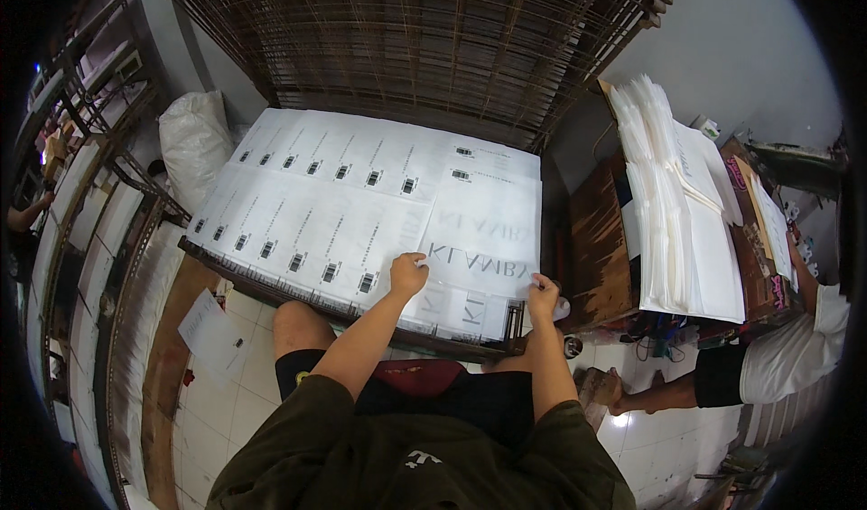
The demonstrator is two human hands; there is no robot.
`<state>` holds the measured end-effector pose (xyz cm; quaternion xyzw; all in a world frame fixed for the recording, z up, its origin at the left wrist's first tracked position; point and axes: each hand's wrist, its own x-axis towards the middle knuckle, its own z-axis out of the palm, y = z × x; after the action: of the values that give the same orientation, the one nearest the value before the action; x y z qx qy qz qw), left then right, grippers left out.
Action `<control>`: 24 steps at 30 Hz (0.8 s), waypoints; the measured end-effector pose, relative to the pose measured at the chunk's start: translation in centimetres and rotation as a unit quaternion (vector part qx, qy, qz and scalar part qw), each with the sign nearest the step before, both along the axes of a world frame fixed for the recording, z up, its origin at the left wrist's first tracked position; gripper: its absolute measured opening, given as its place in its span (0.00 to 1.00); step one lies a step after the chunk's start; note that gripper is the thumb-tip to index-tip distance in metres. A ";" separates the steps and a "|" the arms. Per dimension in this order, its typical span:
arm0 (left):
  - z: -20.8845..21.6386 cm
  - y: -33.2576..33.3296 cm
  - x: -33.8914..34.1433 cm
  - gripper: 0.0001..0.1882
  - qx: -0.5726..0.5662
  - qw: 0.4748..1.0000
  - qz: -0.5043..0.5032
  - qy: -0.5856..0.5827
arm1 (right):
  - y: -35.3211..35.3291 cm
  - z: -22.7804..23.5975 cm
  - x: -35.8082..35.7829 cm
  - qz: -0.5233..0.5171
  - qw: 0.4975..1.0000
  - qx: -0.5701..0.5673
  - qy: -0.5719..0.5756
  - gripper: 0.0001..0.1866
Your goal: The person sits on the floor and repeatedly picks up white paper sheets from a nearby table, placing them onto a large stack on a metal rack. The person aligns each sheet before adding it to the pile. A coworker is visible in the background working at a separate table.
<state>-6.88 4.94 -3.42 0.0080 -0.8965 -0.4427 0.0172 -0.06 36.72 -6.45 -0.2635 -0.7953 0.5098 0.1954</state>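
Left grip (409,275) and right grip (544,299) pinch near corners of white sheet (488,230), between them and beyond, over lower rack (515,319). Step in hand seemingly squaring sheet there; next move likely calls for lowering edge flat, then letting go. Left of grips: rows of printed sheets (307,217). Beyond: raised wire racks (406,36). Farther right: paper stack (682,230).
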 end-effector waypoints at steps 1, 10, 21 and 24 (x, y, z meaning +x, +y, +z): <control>0.1 0.0 0.0 0.15 -0.004 1.000 0.000 -0.006 | -0.1 0.2 0.0 0.003 1.000 0.000 -0.008 0.16; 0.1 -0.3 0.1 0.17 0.008 1.000 0.009 -0.007 | 0.0 -0.2 -0.4 0.016 0.999 0.031 -0.011 0.15; 4.5 -2.0 4.3 0.28 -0.046 0.989 -0.021 0.141 | -2.3 6.8 0.4 0.002 0.962 0.270 0.040 0.17; 7.7 -2.8 8.9 0.29 0.038 0.987 -0.149 0.051 | -2.1 15.3 -2.9 0.066 0.936 0.295 0.179 0.17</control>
<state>1.97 2.09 4.27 -0.1474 -0.8680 -0.4741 -0.0036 -2.98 34.61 8.88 -0.0457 -0.8772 0.3031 0.3696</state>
